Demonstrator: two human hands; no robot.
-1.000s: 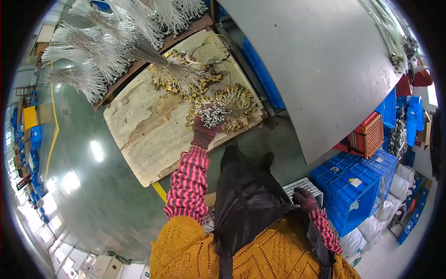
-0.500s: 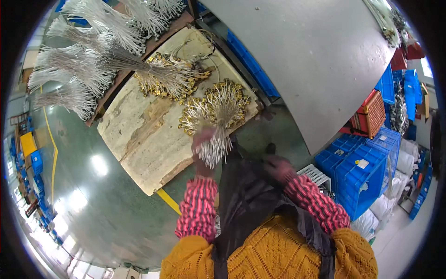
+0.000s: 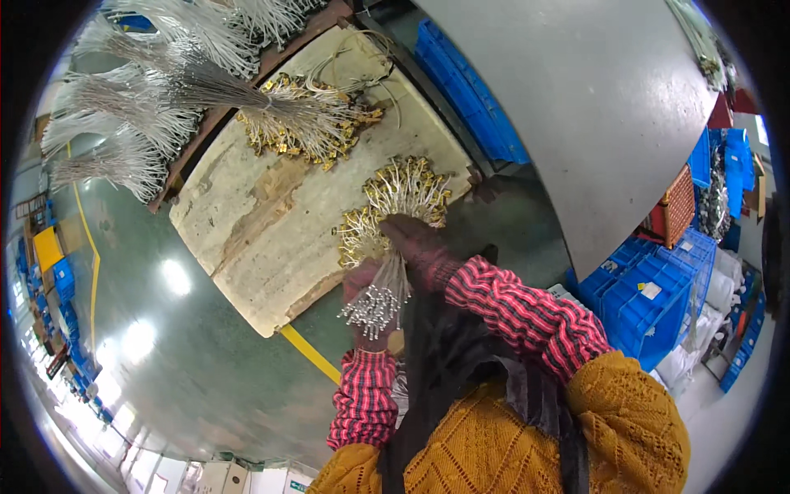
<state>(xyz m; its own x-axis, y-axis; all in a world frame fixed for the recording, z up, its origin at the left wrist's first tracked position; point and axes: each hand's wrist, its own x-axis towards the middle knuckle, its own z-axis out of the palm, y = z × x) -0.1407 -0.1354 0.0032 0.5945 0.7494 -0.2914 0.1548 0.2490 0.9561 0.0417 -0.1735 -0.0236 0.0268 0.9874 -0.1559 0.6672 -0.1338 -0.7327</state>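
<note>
A bundle of thin white wires (image 3: 397, 273) with brass-coloured metal ends (image 3: 405, 177) lies at the near right edge of a worn board, its white tips pointing toward me. My left hand (image 3: 360, 284) is closed around its lower part, just above the tips. Across the upper part, below the brass ends, reaches my right hand (image 3: 414, 240), its fingers curled onto the wires. Both hands wear dark gloves. A second clump of brass-ended wires (image 3: 359, 235) fans out beside the first on its left. Some of the fingers are hidden behind the wires.
The worn board (image 3: 239, 247) carries a larger tied wire bundle (image 3: 309, 115) farther back. Several white wire bundles (image 3: 123, 111) stand at the far left. A grey tabletop (image 3: 576, 107) is to the right, with a blue crate (image 3: 469, 90) under its edge and blue crates (image 3: 650, 300) below.
My right hand has moved left from beside the apron onto the wire bundle. My left hand stays on the bundle, whose white tips now sit a little lower and spread toward me.
</note>
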